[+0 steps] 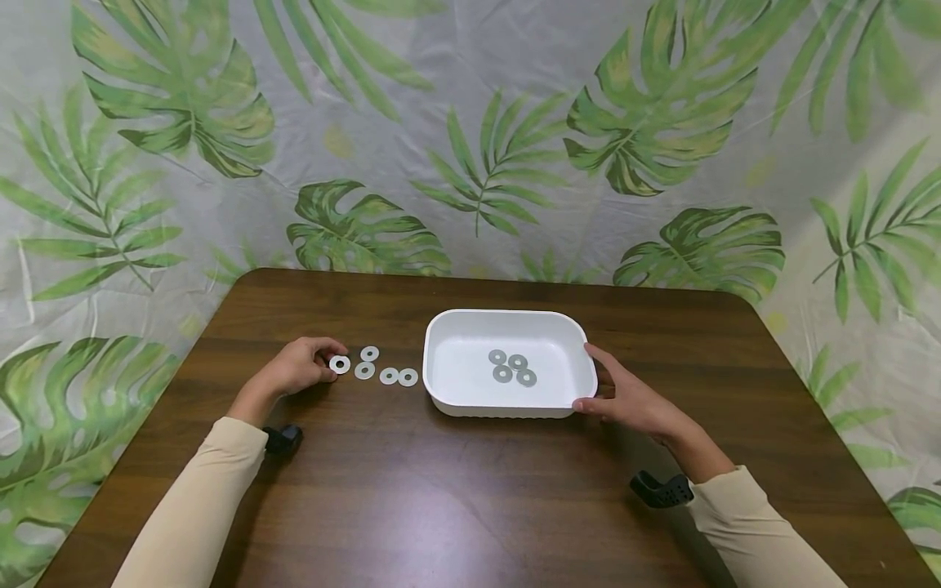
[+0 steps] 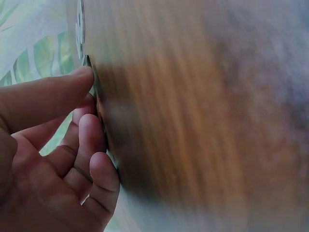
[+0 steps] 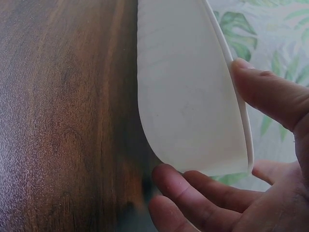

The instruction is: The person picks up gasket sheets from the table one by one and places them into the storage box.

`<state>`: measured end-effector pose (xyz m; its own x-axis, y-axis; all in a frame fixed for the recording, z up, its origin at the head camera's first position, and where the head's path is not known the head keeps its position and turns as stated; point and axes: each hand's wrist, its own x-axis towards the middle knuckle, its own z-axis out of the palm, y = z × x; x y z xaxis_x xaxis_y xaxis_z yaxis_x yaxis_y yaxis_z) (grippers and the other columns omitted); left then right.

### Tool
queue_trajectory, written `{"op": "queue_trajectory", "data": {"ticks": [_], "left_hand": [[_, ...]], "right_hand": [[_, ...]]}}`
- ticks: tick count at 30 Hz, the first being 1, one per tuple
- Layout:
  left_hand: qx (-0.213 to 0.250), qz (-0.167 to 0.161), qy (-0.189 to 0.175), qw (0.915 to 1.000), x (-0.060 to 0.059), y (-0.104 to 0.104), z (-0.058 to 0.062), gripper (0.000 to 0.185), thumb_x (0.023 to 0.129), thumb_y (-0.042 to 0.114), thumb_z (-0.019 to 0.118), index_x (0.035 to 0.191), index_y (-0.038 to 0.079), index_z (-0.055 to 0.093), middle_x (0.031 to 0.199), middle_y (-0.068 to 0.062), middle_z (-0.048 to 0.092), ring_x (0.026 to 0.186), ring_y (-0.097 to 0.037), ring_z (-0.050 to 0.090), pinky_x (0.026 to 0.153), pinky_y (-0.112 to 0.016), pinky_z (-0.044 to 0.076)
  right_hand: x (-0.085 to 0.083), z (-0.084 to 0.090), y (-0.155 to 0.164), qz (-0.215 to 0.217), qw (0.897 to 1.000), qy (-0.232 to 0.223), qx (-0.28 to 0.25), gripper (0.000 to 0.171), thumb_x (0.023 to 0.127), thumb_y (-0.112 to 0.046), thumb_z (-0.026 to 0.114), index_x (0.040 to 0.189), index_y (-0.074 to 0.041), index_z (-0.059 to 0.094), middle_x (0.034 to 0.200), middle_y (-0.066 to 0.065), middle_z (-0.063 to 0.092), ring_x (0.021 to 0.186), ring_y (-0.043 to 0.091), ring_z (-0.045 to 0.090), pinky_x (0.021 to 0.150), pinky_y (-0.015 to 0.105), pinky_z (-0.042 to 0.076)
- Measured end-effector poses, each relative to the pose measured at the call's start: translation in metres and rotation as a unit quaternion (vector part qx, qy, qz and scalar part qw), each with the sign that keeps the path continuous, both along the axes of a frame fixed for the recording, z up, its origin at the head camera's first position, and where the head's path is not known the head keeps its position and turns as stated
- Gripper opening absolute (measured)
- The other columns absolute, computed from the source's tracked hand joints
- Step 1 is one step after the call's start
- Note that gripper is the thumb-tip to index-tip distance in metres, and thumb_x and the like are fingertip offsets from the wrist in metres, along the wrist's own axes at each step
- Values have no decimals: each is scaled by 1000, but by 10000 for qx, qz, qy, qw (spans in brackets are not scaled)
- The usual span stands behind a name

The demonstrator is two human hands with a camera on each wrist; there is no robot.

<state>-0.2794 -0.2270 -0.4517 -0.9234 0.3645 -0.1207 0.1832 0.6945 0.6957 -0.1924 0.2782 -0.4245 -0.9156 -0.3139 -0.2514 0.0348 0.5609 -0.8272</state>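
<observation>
At the left of the table my left hand [image 1: 300, 364] has its thumb and fingers at the edges of a flat metal washer [image 1: 340, 364], pinching it at table level. In the left wrist view the thumb [image 2: 72, 89] reaches a thin washer edge, seen nearly side-on. My right hand [image 1: 634, 398] grips the right end of a white plastic bin [image 1: 507, 412]. Its thumb [image 3: 260, 87] presses on the rim while the other fingers curl against the end wall. Several grey washers [image 1: 518, 363] lie flat on the bin's floor.
Between the left hand and the bin, several more washers [image 1: 389, 376] lie loose on the dark wooden table [image 1: 426, 506]. A leaf-patterned cloth [image 1: 485, 180] hangs behind the table's back edge. Each wrist wears a black band [image 1: 662, 490].
</observation>
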Motion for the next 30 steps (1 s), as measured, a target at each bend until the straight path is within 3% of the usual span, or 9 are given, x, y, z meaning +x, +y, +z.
{"op": "queue_trajectory", "data": {"ticks": [9,18,22,30], "left_hand": [[29,72,88,9999,0,0,0,34,82,-1,73,114,-6,65,93,-16,64,78,-13,54,66,-23,44],[407,111,-23,9991,-1,-2,4,35,86,1,70,118,-8,61,100,-19,65,81,-13,59,66,-22,47],[721,92,107,9973,0,-1,15,37,87,2,70,121,-9,60,101,-21,67,82,-11,60,68,-20,49],[1142,22,440,9925,7,14,48,40,88,7,72,126,-2,62,100,-16,67,82,-7,59,73,-19,49]], "right_hand": [[-1,0,1,34,10000,29,3,103,91,-26,73,160,-13,-2,150,37,32,120,44,58,78,36,54],[0,-1,1,33,10000,14,-68,103,90,-26,74,160,-13,-1,150,37,32,120,46,57,79,39,56],[0,-1,0,17,10000,0,-54,104,90,-27,74,160,-13,-1,150,37,32,121,47,56,80,39,56],[-1,-1,1,47,10000,54,-65,102,90,-26,74,160,-14,0,150,35,32,120,45,57,79,37,55]]}}
